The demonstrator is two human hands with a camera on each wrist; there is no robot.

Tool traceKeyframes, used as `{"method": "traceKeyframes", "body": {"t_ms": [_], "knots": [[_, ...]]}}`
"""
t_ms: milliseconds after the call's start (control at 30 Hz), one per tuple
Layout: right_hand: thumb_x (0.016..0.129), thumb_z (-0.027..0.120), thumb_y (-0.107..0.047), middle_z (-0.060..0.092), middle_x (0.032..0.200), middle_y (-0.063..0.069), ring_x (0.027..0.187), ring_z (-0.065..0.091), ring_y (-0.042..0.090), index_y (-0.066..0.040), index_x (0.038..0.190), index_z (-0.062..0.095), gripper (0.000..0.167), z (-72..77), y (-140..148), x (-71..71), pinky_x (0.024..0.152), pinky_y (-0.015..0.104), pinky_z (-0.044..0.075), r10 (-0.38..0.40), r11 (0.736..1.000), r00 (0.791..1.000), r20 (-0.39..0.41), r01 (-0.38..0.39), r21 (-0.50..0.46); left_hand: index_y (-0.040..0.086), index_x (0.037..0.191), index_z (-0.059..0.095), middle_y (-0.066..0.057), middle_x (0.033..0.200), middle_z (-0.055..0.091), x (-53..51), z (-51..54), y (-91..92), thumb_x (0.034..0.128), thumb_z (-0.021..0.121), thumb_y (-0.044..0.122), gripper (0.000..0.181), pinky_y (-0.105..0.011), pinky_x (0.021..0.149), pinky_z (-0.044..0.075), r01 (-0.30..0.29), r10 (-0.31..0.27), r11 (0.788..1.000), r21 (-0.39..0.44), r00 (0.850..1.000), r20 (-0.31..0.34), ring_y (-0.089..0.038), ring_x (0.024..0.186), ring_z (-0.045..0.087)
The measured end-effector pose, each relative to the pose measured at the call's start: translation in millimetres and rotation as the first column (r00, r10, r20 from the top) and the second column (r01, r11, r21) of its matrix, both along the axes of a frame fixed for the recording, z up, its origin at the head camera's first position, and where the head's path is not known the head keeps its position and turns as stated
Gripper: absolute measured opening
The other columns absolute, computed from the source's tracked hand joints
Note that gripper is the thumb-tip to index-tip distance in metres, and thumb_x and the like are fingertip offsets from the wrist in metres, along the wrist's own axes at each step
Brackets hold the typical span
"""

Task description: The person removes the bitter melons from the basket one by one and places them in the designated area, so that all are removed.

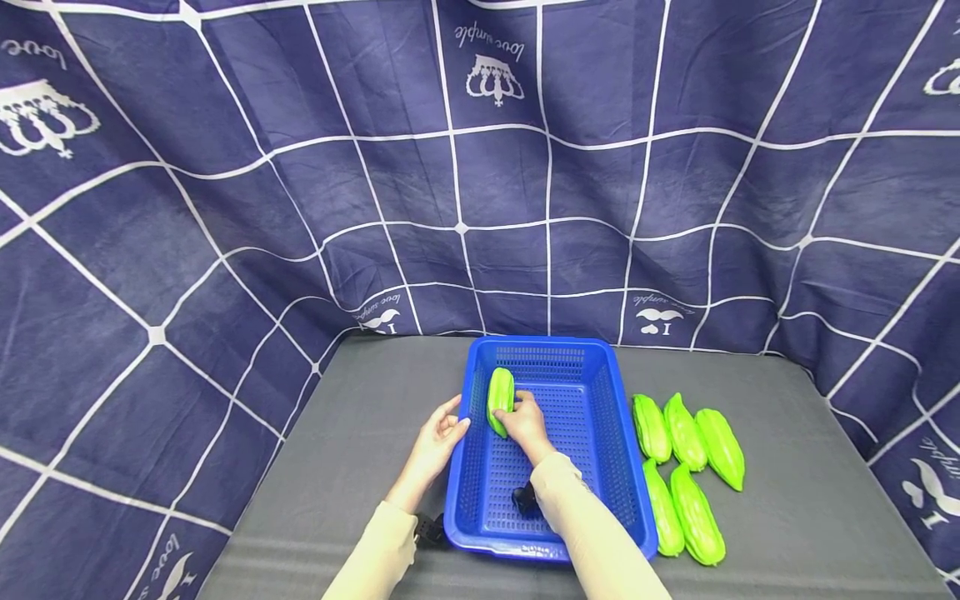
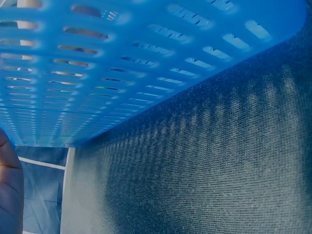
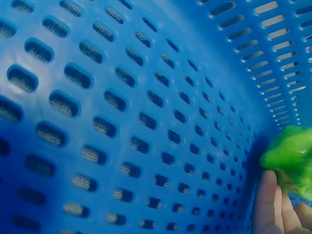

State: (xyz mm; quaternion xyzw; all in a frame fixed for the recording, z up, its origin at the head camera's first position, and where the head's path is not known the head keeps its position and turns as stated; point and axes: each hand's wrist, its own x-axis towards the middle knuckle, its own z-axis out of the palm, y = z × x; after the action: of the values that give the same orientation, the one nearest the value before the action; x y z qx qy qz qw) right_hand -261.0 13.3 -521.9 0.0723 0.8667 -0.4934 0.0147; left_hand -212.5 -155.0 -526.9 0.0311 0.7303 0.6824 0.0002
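A bright green ridged gourd (image 1: pixel 500 396) lies lengthwise in the blue perforated basket (image 1: pixel 577 467), near its left wall. My right hand (image 1: pixel 523 423) reaches into the basket and holds the gourd from its right side, with the thumb over its near part. In the right wrist view, fingers (image 3: pixel 278 204) touch the gourd's end (image 3: pixel 290 151) close to the basket floor. At the basket's left rim is my left hand (image 1: pixel 435 442), its thumb on the rim and other fingers partly hidden. Only a strip of that hand (image 2: pixel 9 187) shows in the left wrist view.
Several similar green gourds (image 1: pixel 684 433) lie on the grey tabletop (image 1: pixel 360 417) right of the basket, some close against its wall. A dark blue curtain with white lines (image 1: pixel 405 183) hangs behind and along the sides of the table.
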Motion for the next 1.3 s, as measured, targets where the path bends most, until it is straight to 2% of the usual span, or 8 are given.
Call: {"method": "traceKeyframes", "body": {"t_ms": [267, 367, 500, 667, 800, 1100, 1300], "knots": [[0.081, 0.075, -0.013, 0.07, 0.108, 0.026, 0.105, 0.065, 0.036, 0.009, 0.131, 0.049, 0.061, 10.5, 7, -2.3, 0.095, 0.044, 0.048, 0.001, 0.999, 1.0, 0.007, -0.001, -0.032, -0.004, 0.145, 0.042, -0.01, 0.088, 0.063, -0.6, 0.0, 0.2, 0.0964, 0.059, 0.004, 0.052, -0.019, 0.074, 0.049, -0.003, 0.003, 1.0, 0.011, 1.0, -0.004, -0.004, 0.076, 0.062], [0.082, 0.074, -0.012, 0.068, 0.112, 0.027, 0.103, 0.066, 0.036, 0.009, 0.133, 0.047, 0.061, 16.4, 10, -3.2, 0.086, 0.04, 0.054, -0.001, 0.997, 0.999, 0.033, 0.004, -0.081, -0.004, 0.145, 0.042, -0.012, 0.089, 0.063, -0.5, -0.4, 0.1, 0.0963, 0.059, 0.004, 0.052, -0.019, 0.073, 0.05, 0.0, 0.0, 1.0, 0.019, 1.0, -0.001, -0.005, 0.075, 0.062], [0.085, 0.071, -0.008, 0.064, 0.119, 0.029, 0.1, 0.068, 0.036, 0.008, 0.138, 0.042, 0.062, 25.7, 14, -2.9, 0.072, 0.034, 0.059, 0.001, 0.981, 0.997, 0.078, 0.015, -0.195, -0.005, 0.145, 0.04, -0.011, 0.088, 0.063, -0.3, -1.3, -0.2, 0.0967, 0.059, 0.003, 0.052, -0.019, 0.072, 0.049, 0.008, -0.008, 1.0, 0.012, 1.0, -0.004, -0.004, 0.073, 0.061], [0.087, 0.068, -0.004, 0.058, 0.124, 0.033, 0.103, 0.067, 0.039, 0.009, 0.14, 0.039, 0.062, 37.6, 22, -1.8, 0.074, 0.036, 0.059, 0.01, 0.957, 0.997, 0.078, 0.013, -0.29, -0.006, 0.145, 0.04, -0.007, 0.086, 0.061, 0.8, -0.9, -0.3, 0.0966, 0.059, 0.004, 0.053, -0.019, 0.072, 0.049, 0.01, -0.01, 1.0, 0.01, 1.0, -0.006, -0.003, 0.073, 0.061], [0.088, 0.066, -0.004, 0.055, 0.127, 0.035, 0.107, 0.065, 0.042, 0.009, 0.141, 0.037, 0.062, 48.0, 33, 1.2, 0.08, 0.04, 0.058, 0.03, 0.946, 0.998, 0.063, -0.008, -0.325, -0.005, 0.145, 0.04, -0.012, 0.088, 0.064, 0.5, -0.7, -0.4, 0.0966, 0.06, 0.005, 0.054, -0.02, 0.073, 0.05, 0.012, -0.012, 1.0, 0.009, 1.0, -0.004, -0.005, 0.075, 0.063], [0.089, 0.066, -0.006, 0.053, 0.13, 0.033, 0.107, 0.065, 0.042, 0.008, 0.143, 0.037, 0.062, 65.1, 64, 13.1, 0.083, 0.042, 0.057, 0.071, 0.949, 0.997, 0.033, -0.057, -0.31, -0.003, 0.145, 0.042, -0.015, 0.089, 0.064, 0.2, -0.8, 0.0, 0.0961, 0.06, 0.005, 0.053, -0.02, 0.073, 0.05, 0.004, -0.004, 1.0, 0.016, 1.0, 0.007, -0.006, 0.074, 0.062], [0.091, 0.065, -0.008, 0.049, 0.135, 0.032, 0.114, 0.061, 0.043, 0.007, 0.145, 0.034, 0.064, 77.4, 88, 22.8, 0.083, 0.039, 0.057, 0.082, 0.952, 0.996, 0.025, -0.071, -0.298, -0.004, 0.145, 0.042, -0.018, 0.09, 0.065, -0.3, -0.2, 0.0, 0.096, 0.06, 0.005, 0.053, -0.02, 0.073, 0.05, 0.008, -0.008, 1.0, 0.013, 1.0, -0.002, -0.007, 0.074, 0.062]]}}
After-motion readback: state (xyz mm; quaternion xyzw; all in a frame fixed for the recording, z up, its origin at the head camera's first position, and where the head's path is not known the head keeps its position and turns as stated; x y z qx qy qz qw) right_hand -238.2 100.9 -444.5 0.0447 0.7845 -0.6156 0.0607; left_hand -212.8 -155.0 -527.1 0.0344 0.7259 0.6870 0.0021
